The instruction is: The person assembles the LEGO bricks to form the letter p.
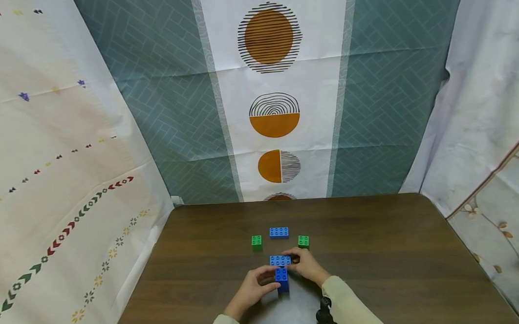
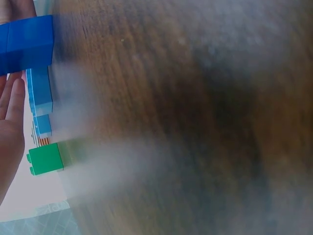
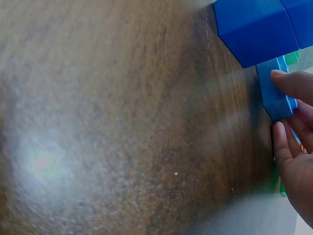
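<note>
A dark blue stack of toy building bricks (image 1: 282,279) stands upright near the front of the table, a seam showing between its bricks. My left hand (image 1: 256,285) grips it from the left, thumb at its near side and forefinger at its far side. Just beyond it lies a lighter blue brick (image 1: 280,260), also seen in the right wrist view as a blue brick (image 3: 275,95). My right hand (image 1: 308,267) pinches this brick's right end between thumb and fingers. The dark stack partly covers the lighter brick in both wrist views.
Farther back on the brown table (image 1: 194,263) sits another blue brick (image 1: 279,233). A small green brick (image 1: 257,243) stands to its left and a second green brick (image 1: 304,241) to its right. Patterned cloths (image 1: 159,89) hang behind and beside the table.
</note>
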Demonstrator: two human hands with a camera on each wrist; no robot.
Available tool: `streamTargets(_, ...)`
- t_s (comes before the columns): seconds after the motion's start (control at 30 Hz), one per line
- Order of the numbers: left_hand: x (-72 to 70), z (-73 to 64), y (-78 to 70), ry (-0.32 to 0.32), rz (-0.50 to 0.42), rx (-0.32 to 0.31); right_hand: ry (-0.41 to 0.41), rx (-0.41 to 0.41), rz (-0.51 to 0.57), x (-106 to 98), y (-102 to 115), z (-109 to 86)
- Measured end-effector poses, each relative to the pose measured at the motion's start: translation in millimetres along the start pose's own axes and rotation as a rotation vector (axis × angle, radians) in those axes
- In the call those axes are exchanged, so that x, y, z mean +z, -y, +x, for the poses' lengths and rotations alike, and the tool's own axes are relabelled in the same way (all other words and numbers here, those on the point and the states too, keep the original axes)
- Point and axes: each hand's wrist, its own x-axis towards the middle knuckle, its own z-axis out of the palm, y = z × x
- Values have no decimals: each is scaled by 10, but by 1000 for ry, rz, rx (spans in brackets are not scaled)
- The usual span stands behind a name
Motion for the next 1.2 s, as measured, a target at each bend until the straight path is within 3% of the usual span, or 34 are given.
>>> streamTargets(0.57, 4, -10, -25, -6, -19, -49, 0, -52, 11, -95, 31, -26)
streamTargets(0.8, 5, 7, 10, -7, -14, -48, 20, -183, 52, -187, 60, -63)
streamTargets(1.03, 3, 6, 10, -10, -14, -51, 59, -63, 60, -282, 114, -73)
streamTargets(1.2, -6, 3, 12, -4, -15, -16, 61, -50, 41, -352, 158, -88)
